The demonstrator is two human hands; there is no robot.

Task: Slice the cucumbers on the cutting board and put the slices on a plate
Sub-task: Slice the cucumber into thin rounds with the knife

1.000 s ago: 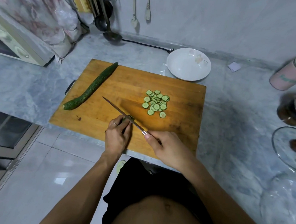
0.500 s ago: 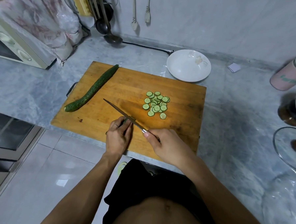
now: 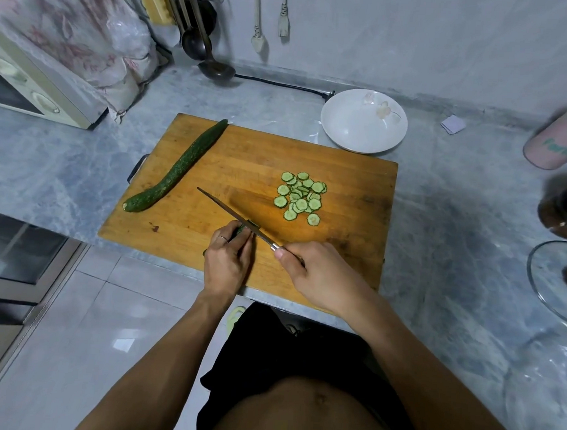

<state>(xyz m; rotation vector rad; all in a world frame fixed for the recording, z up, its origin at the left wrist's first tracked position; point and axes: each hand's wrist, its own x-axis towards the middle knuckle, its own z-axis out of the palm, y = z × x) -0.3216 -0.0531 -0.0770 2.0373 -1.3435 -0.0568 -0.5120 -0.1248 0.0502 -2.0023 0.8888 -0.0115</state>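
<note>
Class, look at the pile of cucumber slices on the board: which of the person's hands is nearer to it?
Right. The right hand sits just below the slices, gripping the knife; the left hand is farther, down and left.

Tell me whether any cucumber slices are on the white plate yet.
No: the white plate holds nothing, and the cucumber slices all lie on the cutting board.

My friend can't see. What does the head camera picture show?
A person's right hand holds a knife over a short cucumber end gripped by the left hand on a wooden cutting board. A pile of slices and a whole cucumber lie on the board; a white plate sits behind it.
</note>
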